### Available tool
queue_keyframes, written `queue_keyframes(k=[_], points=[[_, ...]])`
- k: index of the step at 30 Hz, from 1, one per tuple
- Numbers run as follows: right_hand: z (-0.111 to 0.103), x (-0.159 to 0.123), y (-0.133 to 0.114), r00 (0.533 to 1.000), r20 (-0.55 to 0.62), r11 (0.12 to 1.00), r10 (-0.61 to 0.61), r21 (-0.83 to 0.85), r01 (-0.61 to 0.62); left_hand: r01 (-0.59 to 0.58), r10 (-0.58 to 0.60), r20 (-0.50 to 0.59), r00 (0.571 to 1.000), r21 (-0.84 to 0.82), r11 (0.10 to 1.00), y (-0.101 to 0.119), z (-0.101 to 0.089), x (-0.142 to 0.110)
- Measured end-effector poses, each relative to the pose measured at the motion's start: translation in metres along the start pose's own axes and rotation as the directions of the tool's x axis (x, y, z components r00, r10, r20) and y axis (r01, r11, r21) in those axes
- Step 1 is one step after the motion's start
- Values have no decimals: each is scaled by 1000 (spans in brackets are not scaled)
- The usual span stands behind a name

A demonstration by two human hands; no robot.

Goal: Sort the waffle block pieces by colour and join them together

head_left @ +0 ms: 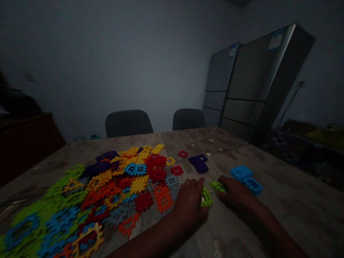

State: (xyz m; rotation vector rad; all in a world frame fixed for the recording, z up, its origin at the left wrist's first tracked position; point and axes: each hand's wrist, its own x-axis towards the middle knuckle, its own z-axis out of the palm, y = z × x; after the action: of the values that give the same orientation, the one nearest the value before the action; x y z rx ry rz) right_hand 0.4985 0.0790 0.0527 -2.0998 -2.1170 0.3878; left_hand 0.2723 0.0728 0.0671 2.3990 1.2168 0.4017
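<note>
My left hand (190,200) is closed on a lime-green toothed plastic building piece (206,197) with an opening in it. Just right of it, my right hand (233,191) grips a second lime-green toothed piece (217,186) by its right end. A small gap separates the two green pieces, which are above or on the table; I cannot tell which. Beyond my hands lie dark purple pieces (199,164), apparently stacked. Blue pieces (245,177) rest just past my right hand. A grey window-like piece (172,182) lies left of my left hand, at the edge of a large pile.
The pile of mixed toothed pieces (139,184) spreads over the table's left half. Small red pieces (176,170) lie near its right edge. The patterned table (290,200) runs back to two dark chairs (129,123). A tall refrigerator (247,79) stands at the back right.
</note>
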Motion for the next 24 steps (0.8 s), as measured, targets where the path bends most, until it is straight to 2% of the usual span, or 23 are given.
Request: queue_keyframes(k=[5,10,16,24], points=[[-3,-8,11,997,-4,985,-82,154,81,36,-37,6,999,44,998,5,20,23],[-7,-8,17,997,-30,964,-75,254,81,47,-48,12,999,57,997,2,25,24],[-3,-5,17,996,-52,971,-71,225,81,39,-40,20,999,24,999,-1,24,21],[3,-5,7,997,-38,993,-60,99,63,36,-36,10,999,2,999,-3,27,21]])
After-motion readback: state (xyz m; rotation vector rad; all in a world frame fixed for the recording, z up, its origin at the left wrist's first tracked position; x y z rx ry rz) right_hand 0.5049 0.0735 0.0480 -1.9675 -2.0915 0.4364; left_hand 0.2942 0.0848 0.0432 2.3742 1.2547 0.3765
